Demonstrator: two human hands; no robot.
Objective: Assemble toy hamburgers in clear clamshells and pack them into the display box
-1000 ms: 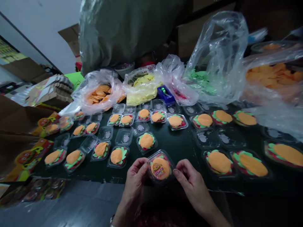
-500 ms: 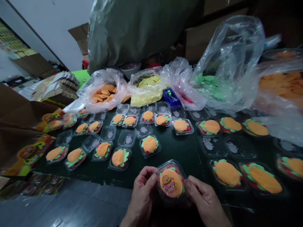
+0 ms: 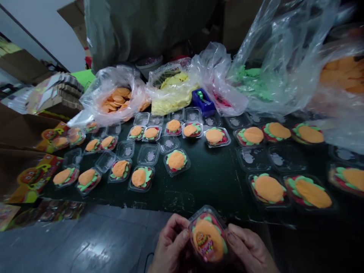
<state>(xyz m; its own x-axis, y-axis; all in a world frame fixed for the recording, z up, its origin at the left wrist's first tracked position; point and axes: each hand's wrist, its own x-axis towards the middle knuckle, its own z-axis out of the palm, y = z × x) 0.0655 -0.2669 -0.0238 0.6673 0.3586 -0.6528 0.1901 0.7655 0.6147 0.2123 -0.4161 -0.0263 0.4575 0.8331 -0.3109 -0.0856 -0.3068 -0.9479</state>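
Note:
Between my hands is a closed clear plastic box (image 3: 209, 239) with a burger-shaped sweet inside and a printed burger label on its lid. My left hand (image 3: 172, 242) pinches the box's left edge between thumb and fingers. At the opposite edge, my right hand (image 3: 248, 246) grips it the same way. The box is tilted up toward me, just past the near edge of the dark table (image 3: 210, 185). Nearest on the table stands an open box with an orange-topped burger (image 3: 176, 160). The undersides of both hands are hidden.
More open boxes with burgers (image 3: 269, 189) stand in rows. Behind them are plastic bags of orange discs (image 3: 118, 99), yellow pieces (image 3: 170, 94) and green pieces (image 3: 254, 83), plus a blue tape dispenser (image 3: 202, 100). Printed cartons (image 3: 34, 174) stand at the left.
The closed box and both hands sit slightly lower in view, past the table edge. My view has shifted, so the table's contents appear higher. Both hands keep their hold.

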